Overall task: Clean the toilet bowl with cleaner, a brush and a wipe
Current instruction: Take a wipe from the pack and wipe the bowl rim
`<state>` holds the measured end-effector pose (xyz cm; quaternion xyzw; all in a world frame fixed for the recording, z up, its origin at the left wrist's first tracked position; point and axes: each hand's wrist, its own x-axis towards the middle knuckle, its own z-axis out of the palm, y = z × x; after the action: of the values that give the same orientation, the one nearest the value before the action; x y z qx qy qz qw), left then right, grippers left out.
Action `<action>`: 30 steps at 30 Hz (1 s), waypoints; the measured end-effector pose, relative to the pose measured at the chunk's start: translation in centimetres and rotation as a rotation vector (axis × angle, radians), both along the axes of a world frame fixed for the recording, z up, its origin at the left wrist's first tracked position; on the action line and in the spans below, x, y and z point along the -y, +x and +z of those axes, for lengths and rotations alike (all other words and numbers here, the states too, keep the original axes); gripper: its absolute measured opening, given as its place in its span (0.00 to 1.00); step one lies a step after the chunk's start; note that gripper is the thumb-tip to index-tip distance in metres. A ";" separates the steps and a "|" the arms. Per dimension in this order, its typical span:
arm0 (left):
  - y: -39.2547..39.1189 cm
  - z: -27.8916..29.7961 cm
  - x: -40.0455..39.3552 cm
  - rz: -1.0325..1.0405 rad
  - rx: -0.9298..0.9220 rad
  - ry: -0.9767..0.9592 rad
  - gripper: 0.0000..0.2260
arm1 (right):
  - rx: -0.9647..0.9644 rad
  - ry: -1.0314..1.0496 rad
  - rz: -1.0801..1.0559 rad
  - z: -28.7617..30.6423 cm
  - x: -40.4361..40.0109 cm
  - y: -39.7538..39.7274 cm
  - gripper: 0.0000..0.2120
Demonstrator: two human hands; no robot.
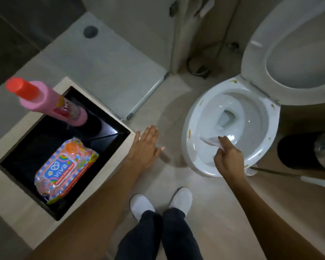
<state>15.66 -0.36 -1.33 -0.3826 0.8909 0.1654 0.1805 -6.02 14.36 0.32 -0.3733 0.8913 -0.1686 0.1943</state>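
The white toilet bowl (190, 117) stands open at the right, with its seat and lid (255, 59) raised; yellowish spots dot the rim. My right hand (228, 158) is shut on a white wipe (209, 140) pressed against the bowl's near inner wall. My left hand (145, 147) hovers open, fingers spread, between the bowl and a black tray. The pink cleaner bottle (51, 102) with a red cap stands at the tray's far edge. A colourful pack of wipes (64, 169) lies inside the tray. The toilet brush (293, 176) lies on the floor to the right of the bowl.
The black tray (109, 121) sits in a beige stand at the left. A dark round brush holder (300, 151) stands right of the bowl. A hose and wall fitting (199, 68) sit behind the toilet. My feet in white slippers (161, 201) are on the tiled floor.
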 end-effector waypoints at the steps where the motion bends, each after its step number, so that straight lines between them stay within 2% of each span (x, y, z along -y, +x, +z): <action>1: -1.2 -0.1 -0.3 -0.022 0.011 0.013 0.29 | 0.019 0.003 -0.029 -0.2 -0.6 -0.8 0.27; 5: -5.9 -2.0 -2.4 -0.109 0.026 0.060 0.29 | 0.092 0.009 -0.080 -2.1 -3.5 -2.6 0.23; 7: -7.6 -3.1 -4.0 -0.165 0.031 0.078 0.29 | 0.121 0.048 -0.063 -4.0 -5.3 -2.3 0.24; 13: -9.0 -8.4 -8.4 -0.286 0.080 0.151 0.29 | 0.163 0.271 0.199 -11.7 -9.6 1.6 0.29; 15: -9.1 -9.8 -8.9 -0.326 0.091 0.155 0.29 | 0.123 0.326 0.256 -13.8 -10.8 3.0 0.29; 20: -8.8 -12.2 -8.9 -0.411 0.094 0.139 0.29 | -0.030 0.345 0.280 -16.6 -12.4 4.5 0.28; 25: -8.7 -14.2 -8.1 -0.457 0.048 0.130 0.28 | -0.033 0.326 0.254 -17.8 -12.1 4.4 0.28; 30: -9.0 -15.2 -7.0 -0.502 0.000 0.121 0.29 | -0.038 0.286 0.326 -18.6 -11.6 4.1 0.29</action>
<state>6.66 6.62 -16.53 -0.1380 0.9465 0.1685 0.2383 -1.95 26.00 -18.33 -0.4842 0.8375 0.0006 0.2531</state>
